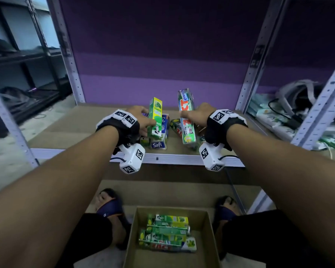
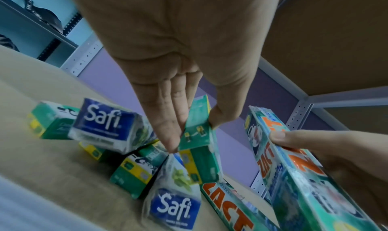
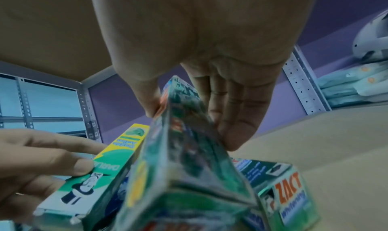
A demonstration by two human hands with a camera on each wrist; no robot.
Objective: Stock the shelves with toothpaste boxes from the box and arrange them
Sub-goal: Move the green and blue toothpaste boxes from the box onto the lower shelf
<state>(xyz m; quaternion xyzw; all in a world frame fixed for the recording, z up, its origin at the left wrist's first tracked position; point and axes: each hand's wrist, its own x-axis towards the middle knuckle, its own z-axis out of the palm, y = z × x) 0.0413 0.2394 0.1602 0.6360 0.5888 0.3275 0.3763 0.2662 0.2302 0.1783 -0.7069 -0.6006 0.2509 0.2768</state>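
My left hand pinches a green and yellow Darlie toothpaste box between thumb and fingers, tilted above the shelf; the left wrist view shows that box from below. My right hand grips a long green Zact pack, also held above the shelf, seen edge-on in the right wrist view. Under them lie blue Safi boxes, small green boxes and another Zact box. The cardboard box on the floor below holds several green toothpaste boxes.
Grey perforated uprights frame the shelf with a purple back panel. The neighbouring bay at right holds pale packets and a grey bag with cables. My feet in sandals flank the cardboard box. The shelf's metal front edge runs under my wrists.
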